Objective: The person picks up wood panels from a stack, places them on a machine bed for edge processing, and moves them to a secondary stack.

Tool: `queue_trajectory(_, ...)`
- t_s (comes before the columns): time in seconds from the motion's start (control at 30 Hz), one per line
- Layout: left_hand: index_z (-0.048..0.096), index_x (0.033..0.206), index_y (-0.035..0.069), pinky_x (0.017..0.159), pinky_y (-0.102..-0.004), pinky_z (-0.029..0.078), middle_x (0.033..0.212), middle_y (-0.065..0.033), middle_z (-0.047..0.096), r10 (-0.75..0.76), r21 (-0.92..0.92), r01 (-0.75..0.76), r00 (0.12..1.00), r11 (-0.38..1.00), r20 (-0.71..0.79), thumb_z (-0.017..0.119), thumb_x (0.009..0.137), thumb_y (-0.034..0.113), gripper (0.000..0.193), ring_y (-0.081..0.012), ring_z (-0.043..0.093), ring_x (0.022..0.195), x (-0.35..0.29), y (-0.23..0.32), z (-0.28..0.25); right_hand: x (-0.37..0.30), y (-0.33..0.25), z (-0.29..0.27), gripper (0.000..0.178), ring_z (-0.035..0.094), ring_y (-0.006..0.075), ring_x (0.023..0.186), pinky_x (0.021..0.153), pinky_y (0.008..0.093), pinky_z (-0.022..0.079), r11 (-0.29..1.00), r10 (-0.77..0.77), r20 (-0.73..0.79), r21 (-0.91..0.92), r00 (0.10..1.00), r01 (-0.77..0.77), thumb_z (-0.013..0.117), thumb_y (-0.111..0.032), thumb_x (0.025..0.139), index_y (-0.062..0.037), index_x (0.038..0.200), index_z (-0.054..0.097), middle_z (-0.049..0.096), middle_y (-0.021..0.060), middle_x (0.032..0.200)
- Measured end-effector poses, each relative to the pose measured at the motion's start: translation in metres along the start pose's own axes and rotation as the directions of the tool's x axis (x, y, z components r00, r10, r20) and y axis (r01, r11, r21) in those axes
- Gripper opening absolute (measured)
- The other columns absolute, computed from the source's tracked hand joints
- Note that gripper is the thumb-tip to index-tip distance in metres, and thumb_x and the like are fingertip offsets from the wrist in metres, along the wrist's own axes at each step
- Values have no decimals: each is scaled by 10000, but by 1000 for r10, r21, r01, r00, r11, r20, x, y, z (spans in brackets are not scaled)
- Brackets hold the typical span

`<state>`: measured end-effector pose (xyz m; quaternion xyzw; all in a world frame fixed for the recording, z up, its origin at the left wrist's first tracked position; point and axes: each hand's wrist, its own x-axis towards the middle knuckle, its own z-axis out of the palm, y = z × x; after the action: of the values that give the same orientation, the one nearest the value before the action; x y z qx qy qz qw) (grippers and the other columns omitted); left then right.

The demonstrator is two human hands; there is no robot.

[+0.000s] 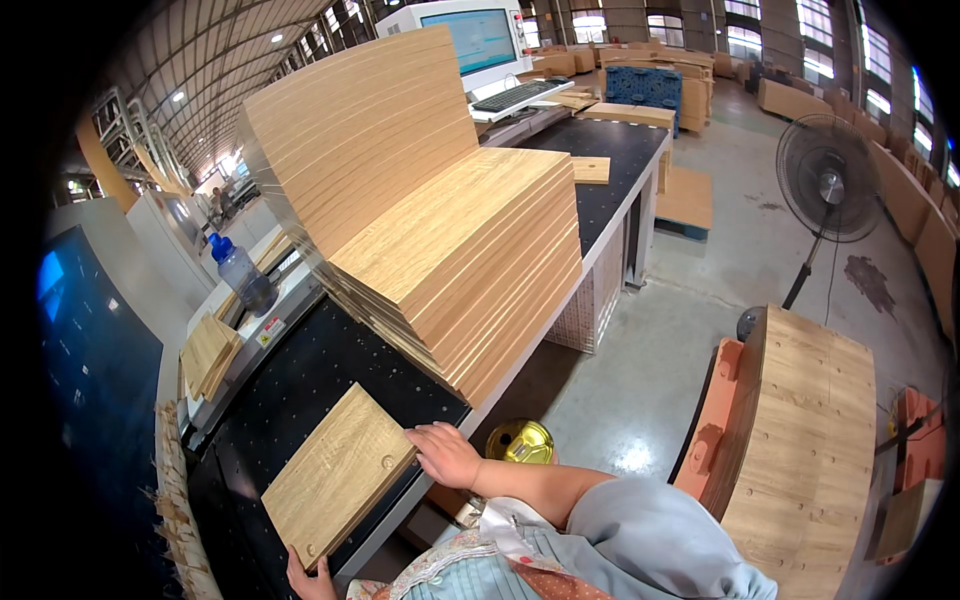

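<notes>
A light wood-grain board lies flat on the black, dotted table top, with a small round hole near each of its two nearer corners. My right hand grips its right end, the fingers bent over the edge. At the opposite end, low in the picture, my left hand holds the near corner between thumb and fingers; part of that hand is cut off by the dark rim. Just beyond the board rises a tall stack of similar boards, higher at its back left.
A blue-capped bottle and some small boards stand on the ledge at left. Behind the stack are a monitor and keyboard. At right are a floor fan and a board pile; a gold tin sits below the table edge.
</notes>
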<state>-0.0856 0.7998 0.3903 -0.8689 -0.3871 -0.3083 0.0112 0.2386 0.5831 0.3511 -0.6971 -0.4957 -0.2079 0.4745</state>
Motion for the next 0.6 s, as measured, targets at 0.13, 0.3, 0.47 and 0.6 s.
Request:
queue_trajectory(0.13, 566, 1195, -6, 909, -409, 424, 1109, -258, 587, -16, 2, 16, 1000, 1000, 11, 738, 721, 378, 633, -389, 552, 1034, 0, 7, -2, -2, 3, 0, 501, 496, 288, 1118, 993, 444, 349, 1000, 12, 18, 21, 1000, -12, 589, -106, 771, -22, 1245, 449, 546, 155, 1146)
queue_trajectory(0.3, 560, 1200, -8, 925, -403, 413, 1125, -262, 579, -42, 1, 42, 999, 999, 20, 737, 721, 372, 636, -389, 542, 1055, 0, 12, -5, -3, 4, 1, 514, 489, 291, 1129, 1008, 446, 332, 999, 20, 51, 27, 999, -22, 588, -116, 776, -23, 1260, 441, 545, 161, 1159)
queue_trajectory(0.47, 566, 1192, -11, 930, -402, 410, 1130, -266, 575, -44, -16, 44, 999, 999, 21, 740, 716, 364, 630, -388, 542, 1054, 1, 12, -7, -3, 5, 2, 525, 488, 300, 1129, 1006, 442, 333, 1000, 10, 44, 20, 999, -10, 595, -122, 772, -22, 1263, 440, 543, 168, 1165)
queue_trajectory(0.6, 572, 1185, -11, 929, -400, 410, 1130, -269, 573, -43, -8, 43, 999, 999, 29, 740, 714, 368, 627, -390, 543, 1050, 2, 9, -4, 6, 2, -6, 510, 498, 313, 1105, 988, 427, 350, 991, 104, 152, 64, 983, -114, 594, -109, 757, -23, 1242, 459, 553, 174, 1145)
